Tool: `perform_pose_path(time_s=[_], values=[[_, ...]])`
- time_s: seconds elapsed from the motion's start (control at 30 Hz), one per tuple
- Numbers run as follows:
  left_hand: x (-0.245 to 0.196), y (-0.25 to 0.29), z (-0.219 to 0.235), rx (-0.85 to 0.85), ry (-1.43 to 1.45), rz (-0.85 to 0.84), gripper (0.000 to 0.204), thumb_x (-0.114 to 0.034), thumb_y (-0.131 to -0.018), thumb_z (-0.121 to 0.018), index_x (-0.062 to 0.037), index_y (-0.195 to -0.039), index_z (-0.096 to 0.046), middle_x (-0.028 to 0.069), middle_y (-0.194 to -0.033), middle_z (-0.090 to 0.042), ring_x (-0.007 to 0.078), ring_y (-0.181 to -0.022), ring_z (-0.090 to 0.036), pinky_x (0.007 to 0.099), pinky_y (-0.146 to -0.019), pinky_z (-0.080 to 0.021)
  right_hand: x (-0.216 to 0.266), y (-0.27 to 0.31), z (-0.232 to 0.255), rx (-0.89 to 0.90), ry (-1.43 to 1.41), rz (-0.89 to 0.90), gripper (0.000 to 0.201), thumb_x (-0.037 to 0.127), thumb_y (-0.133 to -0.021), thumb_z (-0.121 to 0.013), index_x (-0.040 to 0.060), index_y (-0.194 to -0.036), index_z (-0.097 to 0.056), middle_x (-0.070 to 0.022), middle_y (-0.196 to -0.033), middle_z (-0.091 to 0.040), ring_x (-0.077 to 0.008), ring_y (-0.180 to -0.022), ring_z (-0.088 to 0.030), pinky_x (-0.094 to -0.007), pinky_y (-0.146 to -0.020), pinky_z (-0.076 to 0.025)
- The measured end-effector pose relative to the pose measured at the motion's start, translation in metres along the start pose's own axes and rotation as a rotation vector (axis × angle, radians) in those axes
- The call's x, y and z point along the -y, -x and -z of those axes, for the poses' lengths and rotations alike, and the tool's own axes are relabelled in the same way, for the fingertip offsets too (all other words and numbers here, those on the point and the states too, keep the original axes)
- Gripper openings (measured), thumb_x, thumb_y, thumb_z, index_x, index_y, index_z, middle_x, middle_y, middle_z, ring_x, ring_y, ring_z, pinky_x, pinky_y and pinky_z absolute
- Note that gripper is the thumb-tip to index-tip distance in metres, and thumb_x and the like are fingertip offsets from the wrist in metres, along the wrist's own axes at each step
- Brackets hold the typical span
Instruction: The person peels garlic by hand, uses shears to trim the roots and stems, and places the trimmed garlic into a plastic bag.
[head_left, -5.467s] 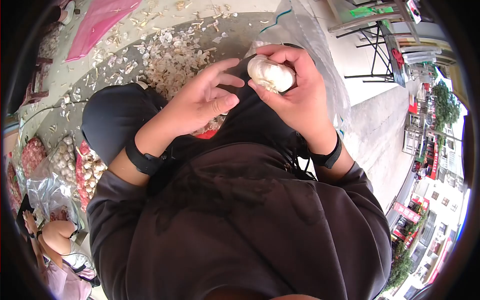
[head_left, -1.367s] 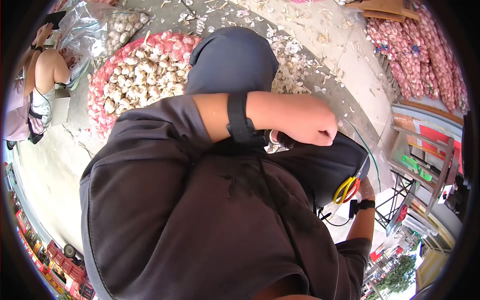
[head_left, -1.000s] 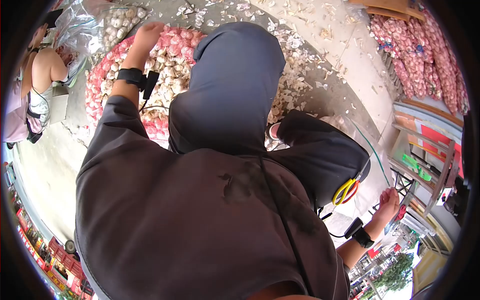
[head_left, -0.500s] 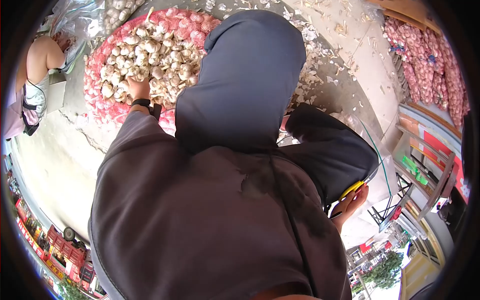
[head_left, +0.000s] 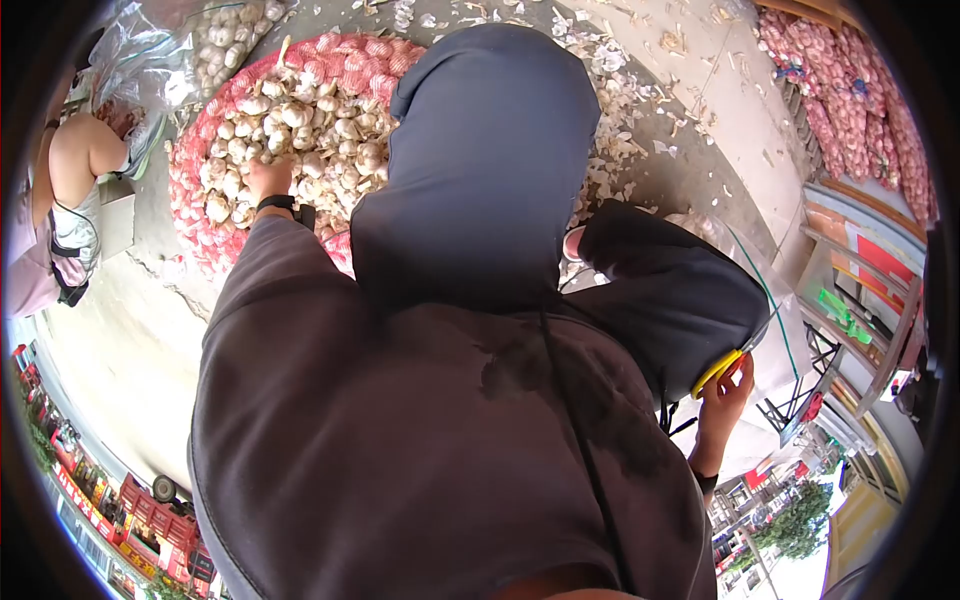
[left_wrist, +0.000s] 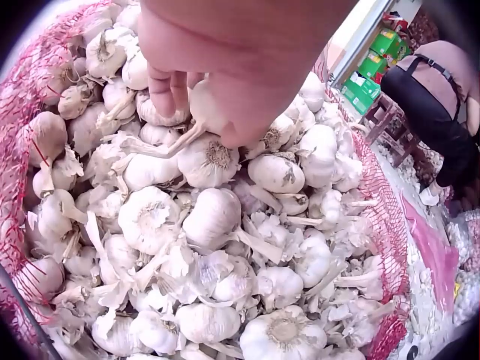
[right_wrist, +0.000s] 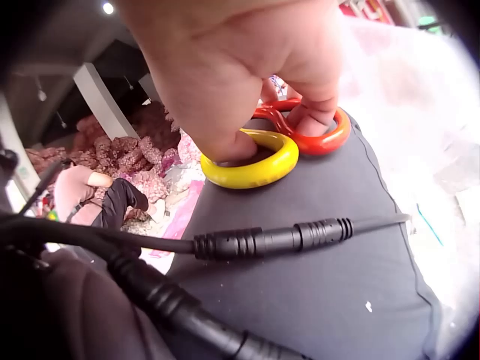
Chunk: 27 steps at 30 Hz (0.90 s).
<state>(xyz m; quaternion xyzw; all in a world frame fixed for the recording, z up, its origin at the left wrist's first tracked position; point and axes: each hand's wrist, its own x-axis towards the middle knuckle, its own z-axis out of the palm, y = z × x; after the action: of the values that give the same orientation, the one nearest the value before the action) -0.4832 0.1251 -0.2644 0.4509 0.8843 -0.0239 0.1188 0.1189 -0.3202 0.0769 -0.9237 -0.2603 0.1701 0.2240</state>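
My left hand (head_left: 270, 178) reaches into an open red mesh sack (head_left: 190, 200) heaped with garlic bulbs. In the left wrist view, the fingers and thumb of the left hand (left_wrist: 232, 60) pinch a garlic bulb (left_wrist: 206, 109) with a long dry stem, lying among the others. At my right thigh, my right hand (head_left: 728, 400) holds scissors (head_left: 712, 376) with one yellow and one red handle. In the right wrist view, the thumb of the right hand (right_wrist: 247, 67) goes through the yellow handle loop (right_wrist: 251, 175) and fingers through the red loop (right_wrist: 334, 141). The blades are hidden.
A clear plastic bag (head_left: 770, 330) lies beyond my right knee. Garlic skins (head_left: 625, 120) litter the floor ahead. Filled mesh sacks (head_left: 850, 100) are stacked at the far right. Another person (head_left: 80, 160) sits at the left. A black cable (right_wrist: 247, 242) crosses near my right hand.
Earlier my right hand held a bulb. The left hand then crossed over to the right knee, swung back and went down into the sack. My right hand took up the scissors from the thigh.
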Motion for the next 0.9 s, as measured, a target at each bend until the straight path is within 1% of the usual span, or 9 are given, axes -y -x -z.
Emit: perform_pose_path(time_s=[0.17,0.27,0.43,0.5,0.6,0.7,0.8,0.83,0.9], values=[[-0.018,-0.001,0.004,0.123,0.182,-0.108,0.065,-0.04,-0.063,-0.08,0.0055,-0.105,-0.059,0.0217,-0.102,-0.067,0.0328,-0.096,-0.065,0.0399,-0.087,-0.05,0.016,-0.007,0.0,-0.017,-0.217,-0.169,0.067,-0.01,-0.074,-0.056,0.0038,-0.137,-0.04,-0.0109,-0.129,-0.048,-0.0175,-0.091,-0.062,-0.0278,-0.075,-0.053],[-0.06,0.0,0.017,0.169,0.512,-0.221,0.05,-0.037,-0.062,-0.083,-0.0007,-0.082,-0.055,0.0071,-0.075,-0.058,0.0183,-0.067,-0.054,0.0319,-0.065,-0.047,0.039,-0.009,0.005,0.031,-0.231,-0.241,0.066,-0.011,-0.075,-0.058,0.0068,-0.136,-0.041,-0.0095,-0.125,-0.048,-0.0176,-0.093,-0.061,-0.0267,-0.08,-0.05],[-0.184,0.064,0.151,0.466,1.065,-0.627,0.034,-0.016,-0.081,-0.078,-0.0104,-0.073,-0.045,0.0003,-0.075,-0.057,0.0069,-0.07,-0.051,0.0229,-0.065,-0.042,0.067,-0.013,0.005,0.099,-0.382,0.106,0.06,-0.017,-0.076,-0.055,0.0082,-0.129,-0.043,-0.0018,-0.096,-0.049,-0.0093,-0.081,-0.053,-0.0207,-0.07,-0.044],[-0.23,0.116,0.208,0.665,1.147,-0.907,0.032,-0.015,-0.083,-0.077,-0.0103,-0.079,-0.046,0.0008,-0.08,-0.059,0.0076,-0.078,-0.054,0.0227,-0.071,-0.043,0.089,-0.012,0.004,0.141,-0.374,0.258,0.062,-0.014,-0.076,-0.057,0.0052,-0.133,-0.041,-0.0025,-0.091,-0.051,-0.0104,-0.077,-0.054,-0.0217,-0.069,-0.045],[-0.271,0.212,0.28,1.034,1.27,-1.256,0.026,-0.013,-0.087,-0.073,-0.007,-0.101,-0.052,0.0081,-0.104,-0.064,0.0134,-0.097,-0.06,0.0257,-0.087,-0.046,0.124,-0.009,0.015,0.565,-0.636,0.205,0.071,-0.007,-0.079,-0.055,0.0002,-0.145,-0.032,-0.0071,-0.084,-0.059,-0.0142,-0.072,-0.06,-0.026,-0.07,-0.049],[-0.291,0.293,0.305,1.384,1.378,-1.469,0.044,-0.014,-0.09,-0.069,-0.0041,-0.127,-0.048,0.0156,-0.124,-0.061,0.0197,-0.114,-0.06,0.0303,-0.099,-0.046,0.134,-0.006,0.006,0.529,-0.65,0.369,0.068,-0.009,-0.08,-0.056,-0.0003,-0.143,-0.034,-0.0078,-0.087,-0.06,-0.0165,-0.084,-0.061,-0.03,-0.078,-0.051],[-0.301,0.352,0.297,1.475,1.368,-1.374,0.079,-0.041,-0.086,-0.072,-0.0041,-0.144,-0.032,0.0191,-0.127,-0.058,0.0275,-0.114,-0.062,0.0324,-0.096,-0.05,0.126,-0.01,-0.006,0.364,-0.474,0.577,0.076,0.002,-0.073,-0.082,0.0019,-0.136,-0.04,-0.008,-0.094,-0.06,-0.0184,-0.089,-0.06,-0.0325,-0.086,-0.048],[-0.302,0.368,0.292,1.552,1.394,-1.305,0.077,-0.041,-0.088,-0.07,-0.0041,-0.143,-0.032,0.0191,-0.127,-0.058,0.0283,-0.115,-0.061,0.0335,-0.097,-0.05,0.126,-0.006,-0.004,0.391,-0.407,0.458,0.083,0.009,-0.068,-0.087,0.0029,-0.136,-0.039,-0.0098,-0.098,-0.056,-0.0203,-0.094,-0.058,-0.0318,-0.089,-0.046],[-0.301,0.392,0.278,1.687,1.435,-1.141,0.072,-0.042,-0.09,-0.066,-0.0039,-0.141,-0.033,0.0192,-0.128,-0.057,0.0299,-0.117,-0.061,0.0359,-0.099,-0.051,0.137,-0.008,-0.005,0.268,-0.311,0.642,0.087,0.011,-0.064,-0.09,0.0039,-0.135,-0.04,-0.0108,-0.101,-0.052,-0.0228,-0.094,-0.055,-0.0324,-0.086,-0.046]])
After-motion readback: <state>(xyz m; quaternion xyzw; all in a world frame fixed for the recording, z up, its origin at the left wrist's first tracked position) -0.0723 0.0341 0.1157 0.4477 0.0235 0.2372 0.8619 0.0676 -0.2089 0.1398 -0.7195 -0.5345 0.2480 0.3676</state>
